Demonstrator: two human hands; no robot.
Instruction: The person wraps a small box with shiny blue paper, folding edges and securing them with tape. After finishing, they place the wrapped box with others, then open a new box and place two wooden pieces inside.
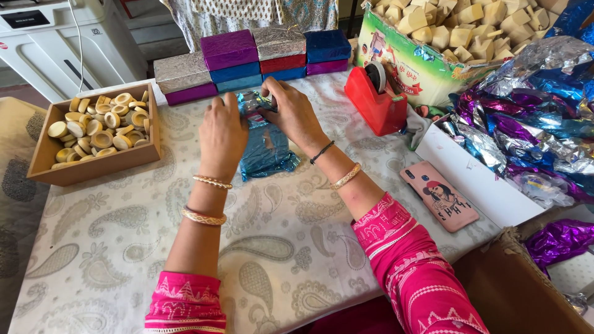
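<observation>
A sheet of blue foil wrap [266, 145] was held down on the patterned bench [124, 247] by both hands. The left hand [221, 133] was laid over the foil's left edge, fingers curled against it; the right hand [291, 111] was closed in a pinching grip on the foil's upper end — whatever lay inside was hidden. Just beyond the hands stood a row of wrapped boxes [247, 59], purple, silver, blue and red. A wooden tray of round pieces [93, 133] stood to the left, a red tape dispenser [375, 99] to the right — near a pink phone [439, 196].
</observation>
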